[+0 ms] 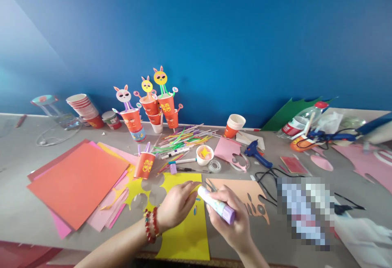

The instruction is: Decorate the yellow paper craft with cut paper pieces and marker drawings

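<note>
My right hand (231, 219) grips a glue stick (216, 203) with a white barrel and a purple base. Its tip meets a small yellow paper piece (198, 186), pinched between the fingers of my left hand (177, 206). Red bead bracelets circle my left wrist. Below both hands lies a yellow paper sheet (185, 239) with round cut-outs and small blue marks. Scissors (210, 184), partly hidden, rest by my right hand on a peach sheet (255, 190) with cut shapes. A red paper cup (145, 166) with purple straws stands beyond my left hand.
Coloured paper sheets (79, 182) are stacked at left. Behind are rabbit-faced cup figures (131, 119), loose straws (183, 139), a white cup (205, 156) with paper pieces and a tape roll (214, 165). A blue glue gun (257, 153) and a bottle (301, 121) stand right.
</note>
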Action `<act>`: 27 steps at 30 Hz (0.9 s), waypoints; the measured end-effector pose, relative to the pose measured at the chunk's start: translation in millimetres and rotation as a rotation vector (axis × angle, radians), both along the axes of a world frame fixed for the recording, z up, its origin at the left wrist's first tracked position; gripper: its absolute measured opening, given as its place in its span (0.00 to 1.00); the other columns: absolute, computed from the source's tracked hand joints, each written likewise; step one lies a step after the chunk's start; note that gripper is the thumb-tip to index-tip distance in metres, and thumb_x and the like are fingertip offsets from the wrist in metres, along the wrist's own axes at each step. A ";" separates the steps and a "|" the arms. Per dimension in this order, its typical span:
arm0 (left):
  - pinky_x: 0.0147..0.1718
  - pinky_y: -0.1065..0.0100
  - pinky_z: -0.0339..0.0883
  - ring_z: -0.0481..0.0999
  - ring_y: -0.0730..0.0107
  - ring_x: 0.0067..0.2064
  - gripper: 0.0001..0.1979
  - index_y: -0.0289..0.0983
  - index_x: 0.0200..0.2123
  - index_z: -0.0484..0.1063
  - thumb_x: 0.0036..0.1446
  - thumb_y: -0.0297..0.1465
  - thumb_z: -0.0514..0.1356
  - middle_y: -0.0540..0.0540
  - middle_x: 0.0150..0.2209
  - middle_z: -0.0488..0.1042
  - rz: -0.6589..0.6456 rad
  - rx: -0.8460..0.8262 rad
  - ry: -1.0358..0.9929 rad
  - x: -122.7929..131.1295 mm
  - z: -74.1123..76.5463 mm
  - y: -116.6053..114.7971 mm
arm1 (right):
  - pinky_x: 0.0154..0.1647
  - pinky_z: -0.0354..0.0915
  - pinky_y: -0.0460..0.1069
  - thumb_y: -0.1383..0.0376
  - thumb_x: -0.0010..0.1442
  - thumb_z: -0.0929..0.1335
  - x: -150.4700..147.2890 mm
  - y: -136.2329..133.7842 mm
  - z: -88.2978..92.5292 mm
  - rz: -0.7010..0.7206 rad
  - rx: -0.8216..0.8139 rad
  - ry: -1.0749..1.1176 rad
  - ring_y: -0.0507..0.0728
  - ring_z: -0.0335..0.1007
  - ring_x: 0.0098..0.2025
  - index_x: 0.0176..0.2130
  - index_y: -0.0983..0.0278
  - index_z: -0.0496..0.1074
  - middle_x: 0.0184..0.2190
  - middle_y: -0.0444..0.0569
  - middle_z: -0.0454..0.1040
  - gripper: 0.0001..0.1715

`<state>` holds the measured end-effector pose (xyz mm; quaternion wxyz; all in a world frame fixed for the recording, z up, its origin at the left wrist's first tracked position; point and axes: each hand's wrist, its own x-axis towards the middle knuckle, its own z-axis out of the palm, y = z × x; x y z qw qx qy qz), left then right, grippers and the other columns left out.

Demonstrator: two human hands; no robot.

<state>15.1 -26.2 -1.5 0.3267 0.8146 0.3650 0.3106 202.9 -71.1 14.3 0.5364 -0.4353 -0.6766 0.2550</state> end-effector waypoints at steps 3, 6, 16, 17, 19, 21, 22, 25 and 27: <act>0.44 0.61 0.74 0.80 0.58 0.45 0.17 0.37 0.54 0.70 0.67 0.29 0.48 0.40 0.42 0.78 -0.006 0.005 0.040 -0.4 1.1 0.0 | 0.24 0.63 0.48 0.72 0.58 0.68 -4.7 -0.2 -0.3 0.024 0.012 -0.028 0.54 0.66 0.24 0.40 0.59 0.71 0.27 0.44 0.68 0.10; 0.44 0.61 0.74 0.80 0.57 0.45 0.16 0.36 0.53 0.70 0.67 0.29 0.48 0.39 0.42 0.78 -0.028 -0.030 0.055 0.3 2.0 -0.7 | 0.25 0.63 0.49 0.72 0.58 0.68 -8.2 0.9 0.5 0.038 0.075 -0.058 0.55 0.67 0.25 0.41 0.59 0.71 0.26 0.44 0.68 0.11; 0.43 0.64 0.71 0.79 0.59 0.42 0.15 0.36 0.46 0.70 0.70 0.32 0.45 0.41 0.36 0.77 -0.068 -0.122 0.029 3.1 6.5 -1.3 | 0.25 0.63 0.48 0.72 0.57 0.67 -9.6 6.5 5.6 -0.011 0.091 -0.061 0.54 0.67 0.24 0.38 0.60 0.70 0.26 0.43 0.68 0.09; 0.42 0.64 0.71 0.78 0.60 0.41 0.15 0.36 0.46 0.70 0.70 0.33 0.45 0.41 0.36 0.76 -0.077 -0.131 0.025 3.1 6.4 -1.4 | 0.24 0.63 0.48 0.72 0.57 0.67 -9.8 6.9 5.5 -0.004 0.091 -0.055 0.54 0.67 0.24 0.38 0.60 0.70 0.26 0.43 0.68 0.09; 0.39 0.66 0.70 0.77 0.63 0.38 0.14 0.36 0.44 0.69 0.70 0.33 0.45 0.42 0.36 0.76 -0.076 -0.138 0.025 2.9 5.0 -1.6 | 0.25 0.64 0.47 0.72 0.57 0.67 -9.6 7.9 5.2 -0.007 0.087 -0.044 0.54 0.67 0.25 0.38 0.60 0.70 0.27 0.43 0.69 0.09; 0.36 0.67 0.68 0.75 0.65 0.36 0.14 0.37 0.41 0.68 0.71 0.35 0.45 0.43 0.35 0.75 -0.055 -0.133 0.040 2.8 2.6 -1.5 | 0.25 0.64 0.47 0.72 0.58 0.67 -9.2 9.2 5.2 -0.021 0.086 -0.035 0.54 0.67 0.24 0.39 0.60 0.70 0.27 0.43 0.70 0.09; 0.35 0.68 0.67 0.75 0.65 0.35 0.14 0.37 0.40 0.68 0.71 0.35 0.45 0.43 0.34 0.75 -0.049 -0.131 0.049 2.8 1.6 -1.4 | 0.25 0.64 0.47 0.72 0.58 0.68 -9.2 9.6 5.4 -0.024 0.088 -0.038 0.54 0.67 0.24 0.38 0.60 0.70 0.27 0.43 0.69 0.08; 0.35 0.68 0.67 0.74 0.65 0.35 0.14 0.37 0.38 0.67 0.71 0.34 0.45 0.43 0.34 0.75 -0.067 -0.131 0.058 3.4 0.6 -1.2 | 0.25 0.63 0.48 0.71 0.57 0.67 -10.2 10.2 6.8 0.009 0.090 -0.060 0.54 0.66 0.24 0.38 0.60 0.70 0.26 0.42 0.68 0.08; 0.35 0.67 0.67 0.75 0.65 0.34 0.15 0.37 0.37 0.67 0.70 0.34 0.44 0.43 0.34 0.75 -0.069 -0.139 0.051 4.0 1.6 -1.3 | 0.25 0.62 0.47 0.71 0.57 0.67 -10.4 10.3 7.8 0.023 0.086 -0.060 0.53 0.65 0.24 0.37 0.60 0.70 0.26 0.42 0.68 0.08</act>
